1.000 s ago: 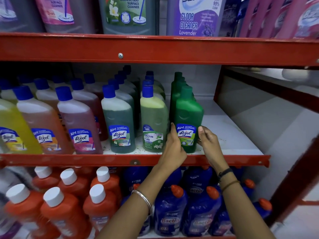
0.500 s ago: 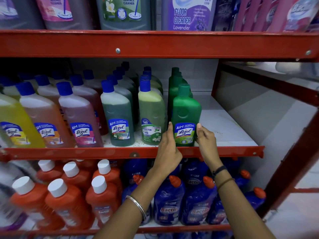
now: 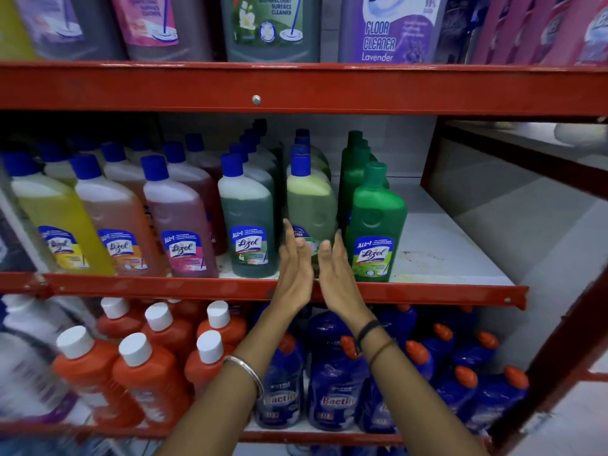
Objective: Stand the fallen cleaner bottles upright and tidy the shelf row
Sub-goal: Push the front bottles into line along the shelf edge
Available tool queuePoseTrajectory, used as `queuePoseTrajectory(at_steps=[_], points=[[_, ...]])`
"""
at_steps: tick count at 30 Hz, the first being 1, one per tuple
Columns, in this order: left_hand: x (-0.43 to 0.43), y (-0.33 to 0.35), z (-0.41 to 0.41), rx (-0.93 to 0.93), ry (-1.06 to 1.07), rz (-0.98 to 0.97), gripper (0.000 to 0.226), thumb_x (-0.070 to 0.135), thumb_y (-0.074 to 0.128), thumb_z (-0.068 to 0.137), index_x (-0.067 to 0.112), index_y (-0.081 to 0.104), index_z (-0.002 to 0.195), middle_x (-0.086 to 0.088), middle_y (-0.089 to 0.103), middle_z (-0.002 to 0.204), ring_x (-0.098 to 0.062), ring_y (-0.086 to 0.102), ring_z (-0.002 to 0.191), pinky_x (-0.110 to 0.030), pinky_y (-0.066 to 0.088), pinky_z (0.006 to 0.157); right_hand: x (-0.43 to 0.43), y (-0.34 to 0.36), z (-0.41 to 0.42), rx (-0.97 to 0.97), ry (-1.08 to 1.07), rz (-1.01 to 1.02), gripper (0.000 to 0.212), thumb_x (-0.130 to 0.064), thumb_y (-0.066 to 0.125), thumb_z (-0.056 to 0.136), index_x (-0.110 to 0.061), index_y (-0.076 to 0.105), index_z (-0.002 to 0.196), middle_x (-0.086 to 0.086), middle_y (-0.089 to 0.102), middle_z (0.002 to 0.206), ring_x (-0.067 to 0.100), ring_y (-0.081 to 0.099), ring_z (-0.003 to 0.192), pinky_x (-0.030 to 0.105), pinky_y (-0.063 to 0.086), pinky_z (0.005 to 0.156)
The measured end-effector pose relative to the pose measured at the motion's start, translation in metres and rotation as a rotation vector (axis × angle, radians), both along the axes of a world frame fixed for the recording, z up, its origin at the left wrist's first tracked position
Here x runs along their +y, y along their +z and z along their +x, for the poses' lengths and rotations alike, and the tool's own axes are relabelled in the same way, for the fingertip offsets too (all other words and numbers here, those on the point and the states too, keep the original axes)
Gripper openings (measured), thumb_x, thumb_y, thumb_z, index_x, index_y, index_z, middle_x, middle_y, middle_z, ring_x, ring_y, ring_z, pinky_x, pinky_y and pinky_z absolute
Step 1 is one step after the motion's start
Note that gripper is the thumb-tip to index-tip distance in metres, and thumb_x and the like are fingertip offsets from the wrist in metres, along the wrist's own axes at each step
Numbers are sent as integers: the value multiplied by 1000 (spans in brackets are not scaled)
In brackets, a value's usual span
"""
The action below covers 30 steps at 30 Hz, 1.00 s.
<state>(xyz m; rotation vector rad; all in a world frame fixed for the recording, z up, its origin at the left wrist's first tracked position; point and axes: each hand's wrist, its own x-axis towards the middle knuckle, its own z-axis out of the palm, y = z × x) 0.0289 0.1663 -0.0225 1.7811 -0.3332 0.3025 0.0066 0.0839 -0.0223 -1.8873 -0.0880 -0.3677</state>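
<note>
On the middle shelf (image 3: 444, 258) cleaner bottles stand upright in rows running front to back. The front row reads yellow (image 3: 52, 222), orange (image 3: 112, 222), pink (image 3: 177, 225), dark green (image 3: 246, 218), pale green Bactin (image 3: 311, 205) and an opaque green Lizol bottle (image 3: 378, 222). My left hand (image 3: 292, 261) and my right hand (image 3: 335, 264) are flat, fingers straight, palms facing each other, either side of the pale green bottle's lower part. Its label is partly hidden. Whether the palms touch it I cannot tell. No bottle lies on its side.
Red steel shelf rails (image 3: 296, 87) run above and below the row. Bare white shelf lies right of the green bottle, ending at a red upright (image 3: 427, 153). Big cans (image 3: 269, 24) stand above; orange bottles (image 3: 144, 366) and blue Bactin bottles (image 3: 332, 390) fill the shelf below.
Both hands have left the opaque green Lizol bottle and shifted left to flank the pale green bottle. The camera has moved closer and slightly down.
</note>
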Motion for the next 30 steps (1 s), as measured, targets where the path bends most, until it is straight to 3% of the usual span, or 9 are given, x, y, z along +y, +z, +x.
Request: queuePoseTrajectory(at_steps=[3,7,16,18,20,23,25,27,30], points=[[7,1,8,71,-63,15,100,93,-3,53,42,-15,138,3,-7,157,-19,-4,143,-50,3,118,2,10,9,10,-26,96,94,-75,13,75,-19,8,150,1,12,160,0,12,137,20,8,109],[13,0,4,102,-77,32,95,94,-6,48,53,-14,134,-6,-4,157,-19,7,142,-41,5,112,2,5,-1,18,-37,121,87,-73,13,77,-21,22,147,0,27,155,0,23,132,23,17,109],[21,-9,-19,65,-29,147,78,90,-10,52,62,-22,124,-16,24,147,-25,26,133,-38,17,106,-5,4,-15,41,-1,152,100,-83,7,70,-20,33,143,5,36,152,16,34,138,44,26,116],[23,-6,-20,72,-37,184,79,89,-12,52,61,-23,124,-18,32,139,-25,33,126,-44,23,109,-6,4,-17,54,2,168,103,-84,7,68,-19,30,144,5,32,153,12,32,136,38,25,115],[27,-4,-23,38,-29,131,87,90,-9,54,55,-13,134,-11,34,134,-11,31,119,-40,20,108,-2,1,-20,12,-63,188,100,-82,6,70,-20,34,142,2,39,148,2,34,125,25,25,106],[35,-6,-28,-66,136,-150,98,90,5,60,35,22,140,-2,30,125,1,36,108,-20,23,102,19,-10,-32,-297,-228,151,83,-74,11,82,-20,45,134,-7,45,132,-12,38,117,7,26,98],[43,-3,-27,-110,251,-263,99,87,12,66,24,26,140,-5,26,133,3,38,110,-17,28,100,35,-17,-34,-435,-180,122,69,-63,15,90,-20,49,131,-4,49,131,-8,40,122,7,28,100],[53,2,-19,-69,293,-287,95,80,12,71,19,18,143,-7,18,144,1,34,120,-27,27,106,52,-15,-31,-340,6,106,73,-68,13,87,-23,43,137,-5,43,142,-1,34,133,16,24,110],[70,4,-2,38,276,-178,85,74,4,77,23,5,145,-11,4,153,-22,17,139,-32,15,110,71,-5,-11,-59,138,55,99,-83,9,71,-22,19,148,-5,18,158,5,12,145,25,9,116]])
